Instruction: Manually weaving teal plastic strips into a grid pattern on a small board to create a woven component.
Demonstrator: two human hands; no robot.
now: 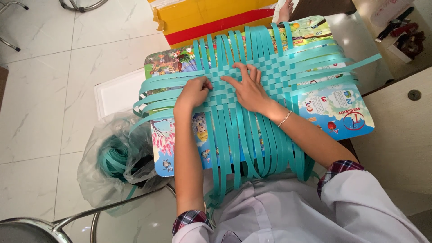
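On the picture board [342, 112], flat half-woven teal strips [252, 76].

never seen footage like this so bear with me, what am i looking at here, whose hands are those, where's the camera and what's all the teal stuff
There is no machine here. The single picture comes from a camera worn on a person's head, looking down at their own two bare hands.

The teal stuff is a mat of flat plastic strips, partly woven into a checker pattern, with loose ends fanning out on all sides. It lies on a colourful picture board.

The left hand pinches a strip at the woven edge. The right hand, with a bracelet at the wrist, presses flat on the weave.

On the floor to the left, a clear plastic bag holds more coiled teal strip.
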